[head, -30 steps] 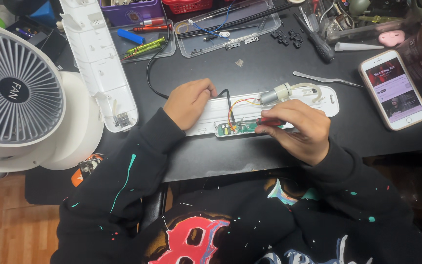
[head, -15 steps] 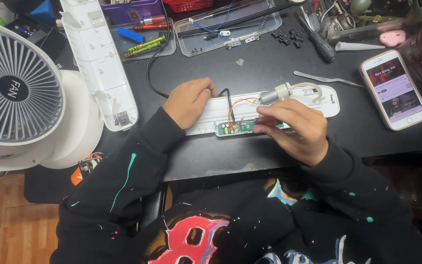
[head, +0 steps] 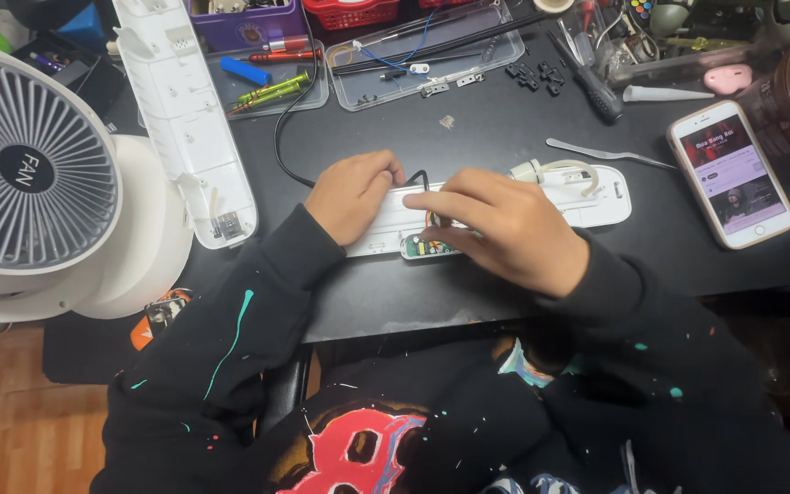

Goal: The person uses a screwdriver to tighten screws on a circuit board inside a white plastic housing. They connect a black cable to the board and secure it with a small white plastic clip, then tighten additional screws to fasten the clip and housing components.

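Bench work at an opened white shell [head: 596,197], lying lengthwise on the black table [head: 468,128] near its front edge, between both forearms. Inside the shell, at its near rim: 1 small green circuit board [head: 422,247] with coloured wires, half hidden under the fingers. At the far right end, a small white cylindrical part [head: 528,171] with a looped white tube.

Left hand [head: 354,197]: curled, knuckles up, pressing down on the left end of the shell and pinning it in place, just beside a black cable [head: 281,137] running up toward the clear trays [head: 432,55]. Right hand [head: 505,229]: palm down, fingers stretched leftward across the board and wires; impossible to tell whether anything is pinched beneath.

Judged as the step of seating or adjusting the board and its wiring in the shell, with the 2nd shell half [head: 185,119] lying apart at the left beside the white fan [head: 29,174], so casing not yet closed.

Called for in any further move here: a light, steady touch on the thin wires, the left hand's hold kept firm against sliding, and a clear view of the board. Within reach on the right: tweezers [head: 605,154], a screwdriver [head: 587,78], a phone [head: 731,174].
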